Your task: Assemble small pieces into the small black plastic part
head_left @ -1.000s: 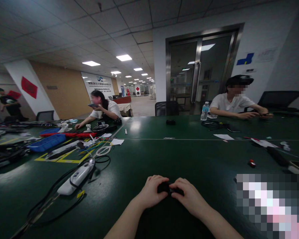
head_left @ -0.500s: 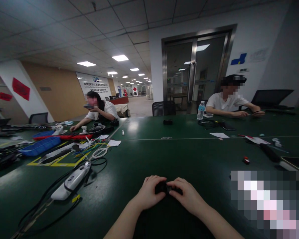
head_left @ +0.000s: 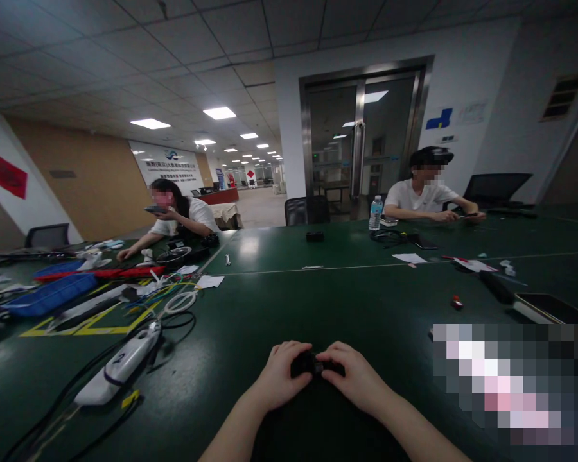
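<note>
Low over the near part of the green table point(head_left: 250, 314), both my hands meet on a small black object point(head_left: 313, 364). Its kind is hard to make out, since it is dark and partly covered by fingers. My left hand point(head_left: 283, 375) curls round its left part, thumb below and fingers over the top. From the other side my right hand point(head_left: 351, 372) pinches the right part between thumb and fingers. A small greyish detail shows in the gap between the two hands.
To the left lie a white power strip point(head_left: 120, 366), tangled cables point(head_left: 180, 301) and a blue tray point(head_left: 52, 293). A small red item point(head_left: 456, 302) and a blurred-out area are at right. Farther off are a water bottle point(head_left: 376, 213), a black block point(head_left: 315, 237) and two seated people.
The view has turned slightly right, so the surroundings appear shifted left. Both hands keep their hold on the black object, with almost no change in pose.
</note>
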A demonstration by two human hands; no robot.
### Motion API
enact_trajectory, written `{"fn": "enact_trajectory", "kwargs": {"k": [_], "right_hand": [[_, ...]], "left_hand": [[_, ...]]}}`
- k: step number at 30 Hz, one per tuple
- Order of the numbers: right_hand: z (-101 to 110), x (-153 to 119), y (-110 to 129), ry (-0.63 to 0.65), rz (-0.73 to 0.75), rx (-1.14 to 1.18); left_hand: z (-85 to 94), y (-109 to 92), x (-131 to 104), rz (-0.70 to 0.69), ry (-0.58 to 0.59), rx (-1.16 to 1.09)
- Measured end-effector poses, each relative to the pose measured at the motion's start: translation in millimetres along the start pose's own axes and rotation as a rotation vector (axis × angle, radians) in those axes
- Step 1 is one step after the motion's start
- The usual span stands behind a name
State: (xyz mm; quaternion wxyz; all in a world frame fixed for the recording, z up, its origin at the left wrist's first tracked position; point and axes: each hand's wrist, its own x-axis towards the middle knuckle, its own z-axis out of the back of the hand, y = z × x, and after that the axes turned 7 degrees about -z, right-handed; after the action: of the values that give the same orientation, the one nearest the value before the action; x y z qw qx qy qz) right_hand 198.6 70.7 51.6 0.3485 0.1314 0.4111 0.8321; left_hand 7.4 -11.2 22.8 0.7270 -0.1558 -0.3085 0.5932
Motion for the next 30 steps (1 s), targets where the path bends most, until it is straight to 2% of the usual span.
{"fn": "enact_trajectory", "kwargs": {"k": [8,18,30], "right_hand": [[0,0,-1,0.006,0.0,-0.015],[0,-2,2,0.0,-0.008,-0.032],[-1,-2,3,-0.035,0.022,-0.007]], "left_hand": [[4.5,-5,1,0.011,0.024,-0.008],[-1.4,8,-1,0.037,0.023,-0.023],[-2.0,6,-1,0.03,-0.002,-0.016]]}}
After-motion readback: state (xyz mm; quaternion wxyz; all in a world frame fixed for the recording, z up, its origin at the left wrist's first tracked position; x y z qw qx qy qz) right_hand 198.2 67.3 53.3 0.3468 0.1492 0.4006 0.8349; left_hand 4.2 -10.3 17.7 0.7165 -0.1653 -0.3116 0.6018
